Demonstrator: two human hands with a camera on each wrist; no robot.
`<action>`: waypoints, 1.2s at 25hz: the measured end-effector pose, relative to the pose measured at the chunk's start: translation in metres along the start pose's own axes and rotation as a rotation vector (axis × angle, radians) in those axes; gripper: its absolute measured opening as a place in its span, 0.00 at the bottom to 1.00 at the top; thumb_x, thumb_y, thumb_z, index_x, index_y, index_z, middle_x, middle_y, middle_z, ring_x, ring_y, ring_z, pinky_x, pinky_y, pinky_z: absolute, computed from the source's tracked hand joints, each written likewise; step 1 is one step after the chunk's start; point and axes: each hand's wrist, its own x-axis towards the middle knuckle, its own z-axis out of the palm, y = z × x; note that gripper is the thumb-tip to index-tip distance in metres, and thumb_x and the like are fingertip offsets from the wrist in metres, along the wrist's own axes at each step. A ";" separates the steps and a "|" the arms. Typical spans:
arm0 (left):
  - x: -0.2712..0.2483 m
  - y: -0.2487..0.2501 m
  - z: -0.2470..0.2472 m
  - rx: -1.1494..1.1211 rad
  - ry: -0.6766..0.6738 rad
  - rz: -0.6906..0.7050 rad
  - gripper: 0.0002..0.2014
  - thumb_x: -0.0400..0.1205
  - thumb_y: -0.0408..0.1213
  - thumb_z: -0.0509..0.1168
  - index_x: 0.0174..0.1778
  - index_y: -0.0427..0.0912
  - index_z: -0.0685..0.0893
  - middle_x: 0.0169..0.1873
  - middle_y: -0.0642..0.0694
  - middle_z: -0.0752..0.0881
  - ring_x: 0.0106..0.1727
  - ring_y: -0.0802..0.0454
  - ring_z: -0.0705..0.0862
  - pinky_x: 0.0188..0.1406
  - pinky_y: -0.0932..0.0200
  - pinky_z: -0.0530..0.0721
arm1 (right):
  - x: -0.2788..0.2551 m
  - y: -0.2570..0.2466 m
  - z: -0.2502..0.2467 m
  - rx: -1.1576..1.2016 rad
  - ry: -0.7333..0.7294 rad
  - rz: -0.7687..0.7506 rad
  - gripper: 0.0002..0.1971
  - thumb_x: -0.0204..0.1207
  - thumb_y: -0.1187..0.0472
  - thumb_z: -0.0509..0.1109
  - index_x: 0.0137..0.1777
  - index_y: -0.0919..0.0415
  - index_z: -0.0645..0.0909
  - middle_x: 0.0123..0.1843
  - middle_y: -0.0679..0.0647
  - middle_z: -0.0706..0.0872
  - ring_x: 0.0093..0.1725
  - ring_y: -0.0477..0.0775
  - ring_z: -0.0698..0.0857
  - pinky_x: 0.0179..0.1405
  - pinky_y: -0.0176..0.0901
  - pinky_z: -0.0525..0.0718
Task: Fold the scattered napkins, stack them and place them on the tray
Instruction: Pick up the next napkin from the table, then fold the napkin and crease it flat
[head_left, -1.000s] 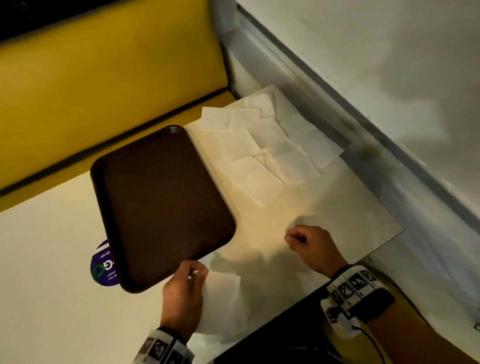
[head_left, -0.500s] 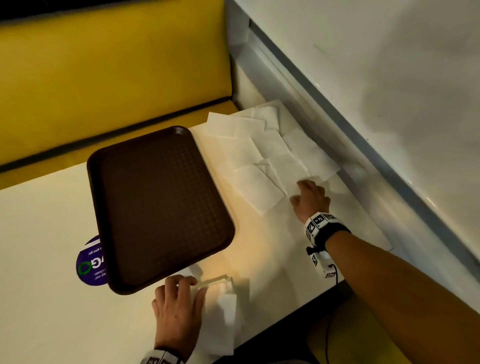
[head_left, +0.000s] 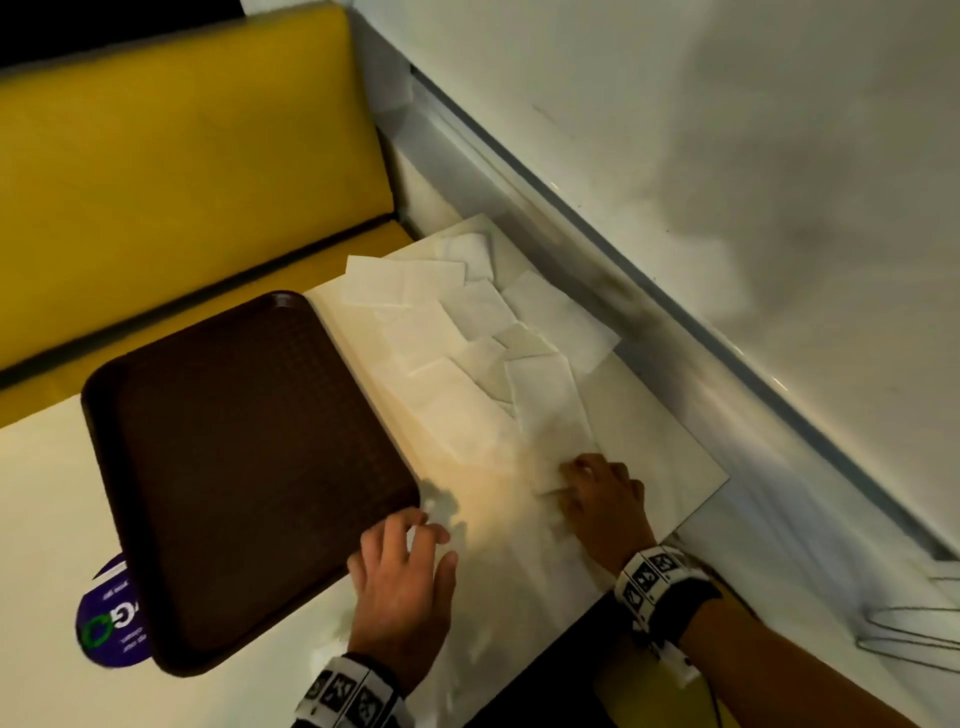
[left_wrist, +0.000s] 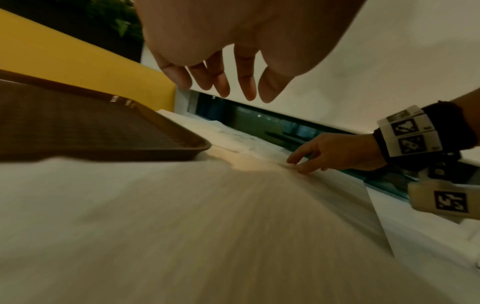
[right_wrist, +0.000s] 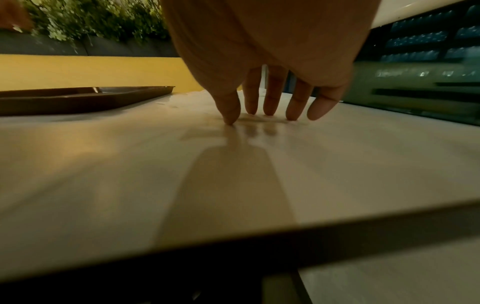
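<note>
A dark brown tray lies bare on the pale table, also low at the left in both wrist views. Several white napkins lie scattered and overlapping beyond its right side. My right hand presses straight fingertips on the near end of one long napkin that trails back to the pile. My left hand hovers by the tray's near right corner, its fingers spread, relaxed and holding nothing. The table near the left hand is blurred.
A yellow bench seat runs along the far side of the table. A purple round sticker shows beside the tray's near left corner. A white wall with a window ledge borders the right. The table's near edge is close to my wrists.
My right hand, which had reached out to the napkin pile, has come back toward the near edge with a napkin under its fingertips. My left hand has lifted off the folded napkin.
</note>
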 end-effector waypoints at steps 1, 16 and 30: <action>0.012 0.010 0.004 0.033 -0.076 0.044 0.14 0.81 0.54 0.51 0.57 0.58 0.75 0.65 0.52 0.74 0.65 0.47 0.69 0.56 0.44 0.73 | -0.008 0.004 0.004 0.000 -0.007 -0.006 0.16 0.80 0.53 0.60 0.67 0.48 0.72 0.69 0.49 0.72 0.63 0.57 0.72 0.62 0.51 0.71; 0.079 0.037 0.050 0.305 -0.451 0.180 0.29 0.84 0.43 0.58 0.79 0.52 0.55 0.83 0.51 0.53 0.84 0.44 0.50 0.79 0.37 0.56 | -0.024 0.011 -0.041 1.395 0.155 0.738 0.03 0.78 0.66 0.69 0.45 0.59 0.83 0.46 0.57 0.88 0.44 0.56 0.86 0.45 0.48 0.87; 0.071 0.094 0.089 0.277 -0.557 0.441 0.25 0.87 0.51 0.48 0.81 0.50 0.58 0.85 0.46 0.50 0.85 0.43 0.48 0.79 0.32 0.50 | -0.005 0.035 -0.047 0.452 0.076 0.382 0.16 0.75 0.68 0.66 0.62 0.60 0.77 0.63 0.57 0.81 0.61 0.56 0.81 0.63 0.48 0.82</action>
